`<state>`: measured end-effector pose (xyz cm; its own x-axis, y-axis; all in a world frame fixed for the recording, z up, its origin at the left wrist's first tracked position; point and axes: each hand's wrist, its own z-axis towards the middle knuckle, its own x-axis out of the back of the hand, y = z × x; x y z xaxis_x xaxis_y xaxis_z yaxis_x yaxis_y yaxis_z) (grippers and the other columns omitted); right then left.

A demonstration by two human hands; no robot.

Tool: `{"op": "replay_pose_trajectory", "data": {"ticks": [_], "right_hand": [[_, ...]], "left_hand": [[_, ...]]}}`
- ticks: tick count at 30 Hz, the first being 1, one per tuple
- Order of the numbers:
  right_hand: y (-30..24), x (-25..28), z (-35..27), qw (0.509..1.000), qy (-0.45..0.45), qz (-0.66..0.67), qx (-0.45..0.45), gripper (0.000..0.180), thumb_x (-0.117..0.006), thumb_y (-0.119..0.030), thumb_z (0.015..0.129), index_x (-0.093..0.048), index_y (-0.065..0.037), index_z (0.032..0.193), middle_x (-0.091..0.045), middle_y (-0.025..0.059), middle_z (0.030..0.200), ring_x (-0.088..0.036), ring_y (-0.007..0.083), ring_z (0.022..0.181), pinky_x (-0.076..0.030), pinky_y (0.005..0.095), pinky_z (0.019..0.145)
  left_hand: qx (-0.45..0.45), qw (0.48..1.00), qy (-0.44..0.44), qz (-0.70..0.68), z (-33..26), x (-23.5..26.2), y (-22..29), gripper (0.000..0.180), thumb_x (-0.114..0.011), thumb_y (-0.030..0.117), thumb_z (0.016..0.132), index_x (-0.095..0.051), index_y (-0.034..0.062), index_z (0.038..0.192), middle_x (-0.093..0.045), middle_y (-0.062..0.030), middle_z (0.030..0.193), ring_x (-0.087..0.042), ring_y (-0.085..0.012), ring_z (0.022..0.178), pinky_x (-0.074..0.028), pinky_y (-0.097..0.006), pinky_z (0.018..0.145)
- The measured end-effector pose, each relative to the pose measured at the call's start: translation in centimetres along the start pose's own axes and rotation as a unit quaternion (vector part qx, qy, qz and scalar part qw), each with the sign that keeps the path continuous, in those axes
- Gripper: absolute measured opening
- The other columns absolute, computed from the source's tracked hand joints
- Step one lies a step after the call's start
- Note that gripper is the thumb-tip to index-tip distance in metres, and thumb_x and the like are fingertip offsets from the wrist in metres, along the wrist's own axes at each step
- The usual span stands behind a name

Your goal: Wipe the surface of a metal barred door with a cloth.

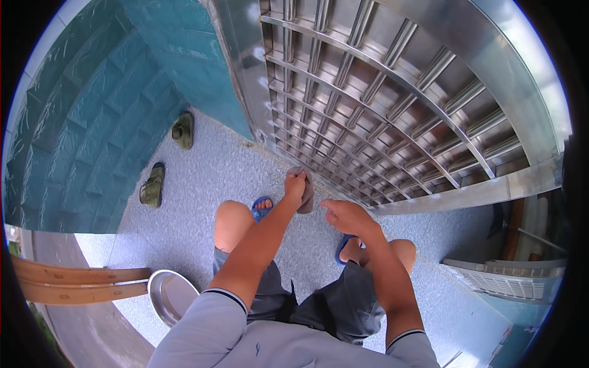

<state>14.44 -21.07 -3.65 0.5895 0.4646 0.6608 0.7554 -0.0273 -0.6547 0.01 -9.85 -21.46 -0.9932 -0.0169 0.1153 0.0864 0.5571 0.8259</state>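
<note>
My left hand (295, 186) is closed on a greyish-brown cloth (306, 201), which hangs down beside its fingers. To the right, my right hand (347, 216) is held apart from the cloth. Its index finger stretches out toward the left and nothing shows in it; the other fingers are partly hidden. Just beyond both hands stands a shiny stainless steel door (380, 110) with a grid of crossing bars. Neither hand visibly touches the bars.
Two green shoes (183, 130) lie apart on the speckled floor (208, 165) by a teal tiled wall (92, 141). At lower left are a metal basin (173, 295) and curved wooden strips (86, 285). A white slatted unit (509, 279) sits at right. Blue slippers (262, 211) are on my feet.
</note>
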Motion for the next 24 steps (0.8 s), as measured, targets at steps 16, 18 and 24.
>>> {"op": "replay_pose_trajectory", "data": {"ticks": [16,18,24], "right_hand": [[1.5,0.2,-0.9,0.999,0.020,-0.029,-0.023,0.035,-0.054,-0.016,0.080,-0.055,-0.010,0.114,-0.064,0.0116,0.089,-0.060,0.0305,0.084,-0.047,0.0415,0.071],[1.9,0.2,-0.9,0.999,0.025,-0.036,-0.007,0.036,-0.055,-0.017,0.082,-0.053,-0.010,0.116,-0.063,0.0098,0.088,-0.060,0.0274,0.080,-0.047,0.0379,0.068],[0.8,-0.1,-0.5,0.999,0.028,-0.031,0.015,0.036,-0.055,-0.017,0.081,-0.053,-0.011,0.116,-0.063,0.0095,0.087,-0.061,0.0273,0.080,-0.047,0.0385,0.068]], "left_hand": [[-0.193,0.981,-0.017,0.005,-3.5,-4.9,5.5,0.030,-0.059,0.024,0.083,-0.058,-0.0061,0.079,-0.061,-0.0185,0.074,-0.058,-0.0275,0.069,-0.044,-0.037,0.063],[-0.081,0.992,-0.080,-0.044,-5.0,-4.9,4.9,0.030,-0.059,0.024,0.084,-0.059,-0.0061,0.080,-0.061,-0.0140,0.074,-0.057,-0.0216,0.067,-0.044,-0.035,0.062],[-0.022,0.978,-0.084,-0.191,-3.5,-2.6,3.2,0.026,-0.061,0.022,0.082,-0.060,-0.0033,0.083,-0.060,-0.0076,0.077,-0.054,-0.0141,0.068,-0.043,-0.030,0.060]]}}
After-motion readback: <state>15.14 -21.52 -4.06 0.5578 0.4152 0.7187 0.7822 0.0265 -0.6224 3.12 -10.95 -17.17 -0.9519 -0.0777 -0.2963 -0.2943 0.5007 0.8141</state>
